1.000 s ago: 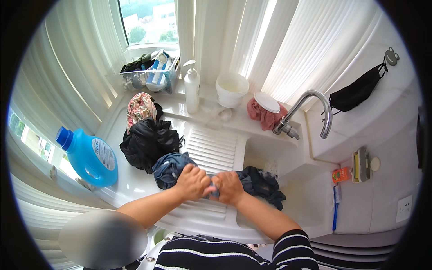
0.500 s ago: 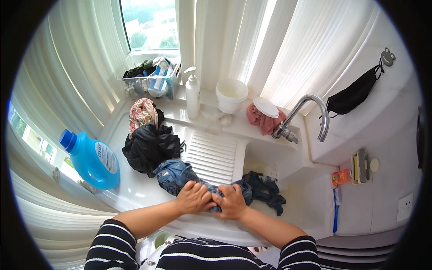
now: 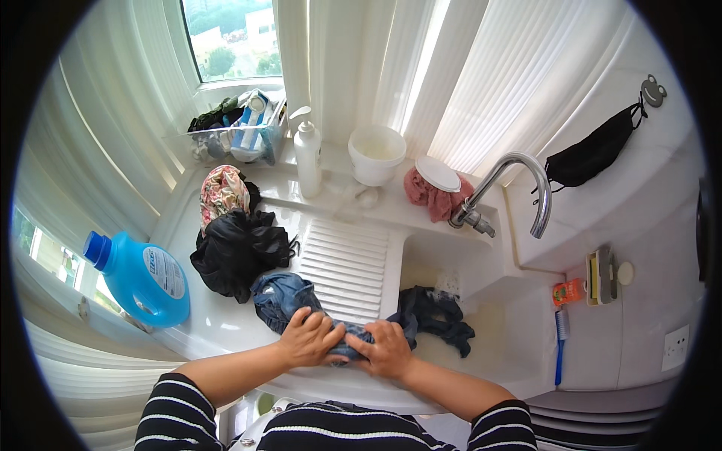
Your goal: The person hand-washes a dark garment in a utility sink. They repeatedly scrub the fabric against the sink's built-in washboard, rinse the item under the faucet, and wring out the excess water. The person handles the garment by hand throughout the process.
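Blue denim jeans lie bunched across the lower end of the ribbed washboard. One dark end of them hangs over into the sink basin. My left hand is closed on the middle of the jeans, its fingers curled over the cloth. Just right of it, my right hand grips the same stretch of denim, the thumb pointing at my left hand. Black clothing and a floral cloth are heaped on the counter left of the washboard.
A blue detergent bottle stands at the left edge. Behind are a clear basket, a white pump bottle, a white tub and a pink cloth. The chrome faucet arches over the basin; a blue brush hangs at right.
My hands have drawn slightly apart along the jeans, the left one shifting left. The whole view has shifted a little, moving the counter things leftward in the picture.
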Demonstrator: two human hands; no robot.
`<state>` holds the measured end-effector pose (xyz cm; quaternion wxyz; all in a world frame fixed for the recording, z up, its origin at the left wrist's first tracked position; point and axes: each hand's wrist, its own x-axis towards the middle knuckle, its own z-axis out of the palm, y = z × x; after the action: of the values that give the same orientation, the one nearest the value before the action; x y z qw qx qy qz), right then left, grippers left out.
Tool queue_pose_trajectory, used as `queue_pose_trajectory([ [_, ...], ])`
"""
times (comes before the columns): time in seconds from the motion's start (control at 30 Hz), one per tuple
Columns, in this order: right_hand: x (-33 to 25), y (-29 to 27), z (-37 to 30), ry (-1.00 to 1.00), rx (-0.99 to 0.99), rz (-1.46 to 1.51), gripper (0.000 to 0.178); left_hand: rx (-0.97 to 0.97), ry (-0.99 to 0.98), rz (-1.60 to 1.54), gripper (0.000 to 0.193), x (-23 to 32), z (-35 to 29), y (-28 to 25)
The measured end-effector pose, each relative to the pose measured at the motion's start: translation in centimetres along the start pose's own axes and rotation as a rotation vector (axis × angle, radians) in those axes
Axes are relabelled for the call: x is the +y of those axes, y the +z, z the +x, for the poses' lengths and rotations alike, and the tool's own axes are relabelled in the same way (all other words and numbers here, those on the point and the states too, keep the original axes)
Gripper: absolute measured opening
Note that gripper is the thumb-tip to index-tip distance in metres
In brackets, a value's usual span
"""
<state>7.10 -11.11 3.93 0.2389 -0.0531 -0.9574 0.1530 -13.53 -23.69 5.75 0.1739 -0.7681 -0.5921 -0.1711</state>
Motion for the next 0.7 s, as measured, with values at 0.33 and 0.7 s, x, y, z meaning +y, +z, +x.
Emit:
queue_pose_trajectory([
  [0.33,3.8,1.5,5.5,0.320,0.164,-0.066,0.062,-0.264,-0.364,-0.160,0.057,-3.5,7.3,1.4],
  [0.7,8.2,3.7,10.3,0.478,0.132,-0.168,0.043,-0.046,-0.551,-0.090,0.040,-6.8,11.1,6.3],
])
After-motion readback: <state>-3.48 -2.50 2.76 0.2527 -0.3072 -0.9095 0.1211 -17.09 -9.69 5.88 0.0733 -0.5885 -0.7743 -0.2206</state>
